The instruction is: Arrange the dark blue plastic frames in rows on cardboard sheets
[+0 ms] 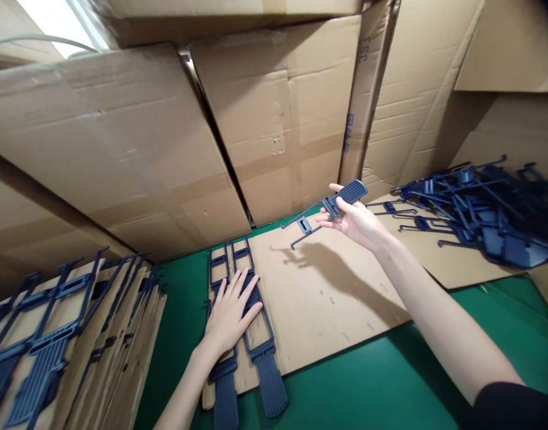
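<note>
Layered sheets and blue parts, with two bare hands at work above a green bench (345, 382); directions are from the centre of the view, 12 o'clock being its top edge. Done, as far as can be judged: at 8 o'clock, a layered stack (108, 382) of cardboard and blue parts stands on edge or steeply tilted. At 6 to 7 o'clock, two laid parts (272, 388) lie side by side on the near-left portion of a cardboard sheet (301, 334), their ribbed paddles pointing towards 6 o'clock and overhanging its edge. The left hand (227, 316) rests across them, fingers spread, gripping neither. Left over, by the same judgement: the held part (354, 190), at 2 to 3 o'clock, is pinched near its ribbed paddle by the right hand (359, 224), raised above the sheet, on which its shadow falls; and a loose pile (516, 245), at 3 o'clock, lies tangled on a second sheet (457, 272). Hidden or unclear: the left hand covers the middle of the laid parts, so any layers beneath cannot be counted; the stack is cut off at the left and lower edges; the pile's far side is dark and blurred, its pieces uncountable; the right fingers partly mask the held part.
</note>
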Demonstrator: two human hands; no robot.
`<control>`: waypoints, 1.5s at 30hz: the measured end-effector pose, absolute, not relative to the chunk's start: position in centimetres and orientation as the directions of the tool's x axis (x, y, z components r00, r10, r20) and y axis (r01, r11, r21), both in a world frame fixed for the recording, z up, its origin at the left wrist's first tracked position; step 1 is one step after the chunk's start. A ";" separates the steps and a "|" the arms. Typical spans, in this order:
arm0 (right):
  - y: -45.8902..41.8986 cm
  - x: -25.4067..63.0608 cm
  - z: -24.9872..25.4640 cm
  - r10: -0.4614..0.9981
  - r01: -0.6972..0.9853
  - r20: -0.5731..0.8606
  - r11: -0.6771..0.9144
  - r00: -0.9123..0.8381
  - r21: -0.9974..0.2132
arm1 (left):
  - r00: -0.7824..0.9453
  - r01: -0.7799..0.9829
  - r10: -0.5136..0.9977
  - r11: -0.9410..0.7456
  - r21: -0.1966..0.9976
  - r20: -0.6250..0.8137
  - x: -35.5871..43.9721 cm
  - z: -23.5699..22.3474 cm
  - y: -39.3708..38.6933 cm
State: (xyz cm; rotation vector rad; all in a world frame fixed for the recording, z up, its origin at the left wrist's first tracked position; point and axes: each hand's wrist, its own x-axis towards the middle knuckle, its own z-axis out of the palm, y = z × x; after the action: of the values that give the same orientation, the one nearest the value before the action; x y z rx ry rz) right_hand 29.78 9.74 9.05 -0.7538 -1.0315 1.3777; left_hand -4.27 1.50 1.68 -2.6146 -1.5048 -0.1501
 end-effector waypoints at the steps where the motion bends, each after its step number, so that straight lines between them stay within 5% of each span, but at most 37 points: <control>1: 9.7 29.2 9.0 0.985 -0.453 0.131 0.066 -0.113 -0.889 | 0.498 0.867 0.856 -0.496 -0.049 0.141 -4.3 1.7 1.5; 10: 7.4 23.1 7.8 0.971 -0.533 0.109 -0.022 -0.214 -0.846 | 0.482 0.875 0.867 -0.484 -0.019 0.123 -4.2 1.9 1.2; 15: 6.8 23.0 7.3 0.952 0.020 0.141 0.153 -0.271 -0.988 | 0.480 0.876 0.869 -0.482 -0.019 0.120 -4.2 1.8 1.3; 19: 6.9 24.3 6.7 0.851 0.473 0.070 0.355 -0.520 -0.806 | 0.485 0.873 0.866 -0.487 -0.018 0.124 -4.2 1.8 1.3; 22: 6.7 24.4 5.8 0.786 0.641 -0.030 0.481 -0.618 -0.598 | 0.491 0.869 0.862 -0.496 0.008 0.126 -4.2 2.0 1.1; 31: 5.6 20.9 2.7 0.801 0.716 0.190 0.594 -0.567 -0.366 | 0.529 0.834 0.828 -0.548 0.066 0.186 -4.0 3.0 0.9; 45: 4.8 17.9 0.5 0.789 0.743 0.339 0.605 -0.512 -0.287 | 0.580 0.790 0.791 -0.605 0.100 0.196 -4.3 2.6 1.0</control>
State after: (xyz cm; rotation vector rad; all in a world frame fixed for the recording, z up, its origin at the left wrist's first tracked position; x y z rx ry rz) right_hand 17.85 4.82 0.46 -1.2193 -2.3978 0.1442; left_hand -4.33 1.02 2.62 -2.7942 -1.3977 -0.3474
